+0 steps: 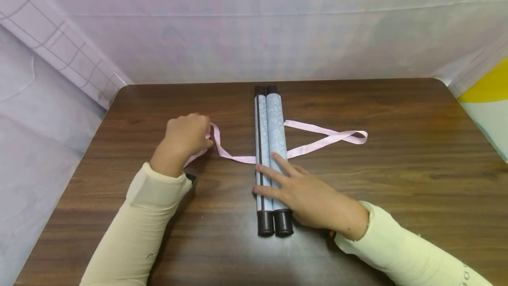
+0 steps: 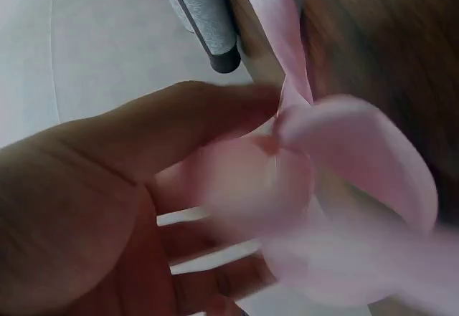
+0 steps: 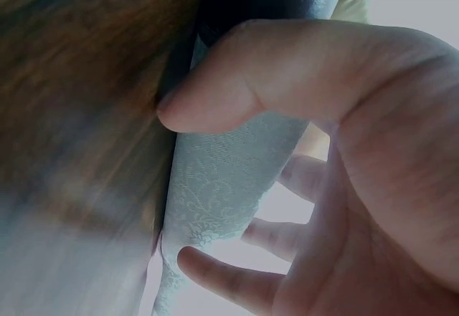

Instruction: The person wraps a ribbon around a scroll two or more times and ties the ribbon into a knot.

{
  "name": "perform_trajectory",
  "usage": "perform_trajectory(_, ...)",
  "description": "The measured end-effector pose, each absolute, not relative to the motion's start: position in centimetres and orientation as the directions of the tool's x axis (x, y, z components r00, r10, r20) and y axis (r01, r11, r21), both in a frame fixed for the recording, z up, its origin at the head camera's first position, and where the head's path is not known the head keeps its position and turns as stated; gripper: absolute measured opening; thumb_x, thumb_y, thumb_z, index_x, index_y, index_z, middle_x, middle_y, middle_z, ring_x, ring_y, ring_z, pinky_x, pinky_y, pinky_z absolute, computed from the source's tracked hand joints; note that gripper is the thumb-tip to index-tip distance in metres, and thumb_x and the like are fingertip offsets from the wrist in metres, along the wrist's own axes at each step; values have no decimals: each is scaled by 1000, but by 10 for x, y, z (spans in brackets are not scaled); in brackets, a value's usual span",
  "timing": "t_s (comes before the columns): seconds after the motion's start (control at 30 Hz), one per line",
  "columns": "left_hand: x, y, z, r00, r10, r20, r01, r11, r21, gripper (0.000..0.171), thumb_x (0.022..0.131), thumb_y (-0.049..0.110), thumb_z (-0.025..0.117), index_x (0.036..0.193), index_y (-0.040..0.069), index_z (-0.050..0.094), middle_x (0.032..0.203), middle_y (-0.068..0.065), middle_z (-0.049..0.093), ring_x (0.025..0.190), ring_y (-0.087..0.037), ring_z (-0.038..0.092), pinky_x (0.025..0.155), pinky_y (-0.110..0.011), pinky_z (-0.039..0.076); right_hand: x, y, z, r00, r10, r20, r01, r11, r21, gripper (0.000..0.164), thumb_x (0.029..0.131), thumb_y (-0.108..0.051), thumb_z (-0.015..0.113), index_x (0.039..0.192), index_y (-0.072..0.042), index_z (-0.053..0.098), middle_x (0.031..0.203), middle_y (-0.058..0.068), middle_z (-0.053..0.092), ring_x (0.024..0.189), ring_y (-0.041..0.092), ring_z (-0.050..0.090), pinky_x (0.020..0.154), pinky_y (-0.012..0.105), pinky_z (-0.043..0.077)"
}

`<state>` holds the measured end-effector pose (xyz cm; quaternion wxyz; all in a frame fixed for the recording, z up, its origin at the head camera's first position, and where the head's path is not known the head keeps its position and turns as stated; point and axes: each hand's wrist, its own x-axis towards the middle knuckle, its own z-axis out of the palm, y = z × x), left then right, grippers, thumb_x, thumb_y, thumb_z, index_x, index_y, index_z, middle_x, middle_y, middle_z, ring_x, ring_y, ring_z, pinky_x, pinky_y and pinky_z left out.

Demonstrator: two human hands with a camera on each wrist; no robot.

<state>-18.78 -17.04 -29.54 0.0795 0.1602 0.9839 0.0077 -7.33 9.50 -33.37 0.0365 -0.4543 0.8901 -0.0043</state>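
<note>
A person's left hand (image 1: 188,133) pinches a pink ribbon (image 1: 242,159) while the right hand (image 1: 309,193) steadies two pale blue rolls (image 1: 276,136) on a wooden table (image 1: 397,184).
The rolls lie side by side, touching, across the middle of the table, their far dark end caps (image 1: 259,90) just by its far edge. The ribbon seems to run beneath them, a crossed loop lying out toward the right edge. Toward the left edge, thumb and fingers pinch the ribbon; the right hand rests on the rolls with fingers spread, not wrapped round them. I'd judge the step in hand to be arranging the ribbon with the rolls held in place. The next move seems to call for a secure pinch and light pressure from the right hand, so the ribbon can slide underneath.
</note>
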Motion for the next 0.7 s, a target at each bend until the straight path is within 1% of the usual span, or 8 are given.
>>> perform_trajectory(0.13, -183, -166, -295, -941, 330, -72, 330, 944, 8, 44, 76, 37, 74, 107, 8, 62, 107, -16, 57, 94, -39, 54, 74, -58, 48, -73, 95, -334, -586, -808, -58, -808, 589, -38, 95, 59, 10, 66, 142, -28, 41, 155, 11, 20, 136, 43, 3, 92, 59, 41)
perform_trajectory(0.23, -178, -155, -294, -920, 391, -19, 391, 920, 14, 44, 78, 38, 73, 111, 10, 61, 111, -15, 57, 100, -36, 51, 82, -59, 45, -72, 94, -334, -588, -807, -49, -807, 590, -24, 95, 59, 11, 65, 142, -28, 40, 155, 11, 21, 136, 43, 5, 93, 60, 41)
perform_trajectory(0.3, -173, -148, -294, -893, 449, -30, 448, 893, 40, 42, 80, 37, 72, 111, 12, 62, 114, -13, 58, 104, -34, 51, 87, -59, 43, -71, 94, -333, -591, -805, -45, -806, 592, -10, 96, 60, 12, 64, 144, -27, 38, 155, 11, 22, 136, 43, 7, 94, 60, 39)
perform_trajectory(0.4, -169, -137, -297, -841, 535, -82, 531, 845, 69, 40, 81, 38, 71, 112, 15, 63, 114, -10, 60, 103, -31, 52, 86, -58, 44, -71, 95, -328, -595, -803, -34, -804, 595, 2, 96, 62, 11, 65, 146, -24, 34, 152, 13, 27, 135, 42, 15, 96, 61, 37)
perform_trajectory(0.43, -168, -134, -298, -827, 554, -97, 549, 832, 78, 39, 80, 37, 71, 112, 15, 64, 113, -9, 61, 103, -31, 53, 86, -58, 43, -72, 96, -326, -600, -799, -19, -800, 601, -3, 92, 64, 9, 66, 145, -22, 35, 150, 14, 32, 134, 41, 19, 96, 60, 38)
perform_trajectory(0.5, -167, -131, -302, -806, 581, -116, 575, 814, 79, 37, 80, 36, 72, 110, 16, 65, 110, -8, 62, 101, -29, 53, 84, -56, 44, -76, 101, -321, -621, -783, 28, -784, 621, -21, 79, 67, 3, 68, 139, -18, 44, 142, 15, 44, 128, 38, 33, 95, 57, 42)
perform_trajectory(0.6, -167, -129, -307, -795, 593, -125, 589, 805, 73, 33, 79, 33, 73, 107, 17, 66, 106, -6, 63, 98, -27, 53, 85, -53, 43, -87, 111, -315, -672, -730, 124, -739, 673, -35, 46, 73, -8, 69, 118, -13, 60, 117, 12, 61, 108, 31, 52, 84, 48, 51)
perform_trajectory(0.7, -167, -129, -312, -784, 606, -136, 600, 795, 85, 29, 78, 31, 74, 103, 17, 67, 103, -6, 64, 95, -27, 53, 84, -52, 43, -103, 125, -314, -725, -665, 179, -681, 731, -42, 28, 73, -12, 71, 100, -8, 65, 97, 11, 63, 89, 27, 57, 72, 44, 53)
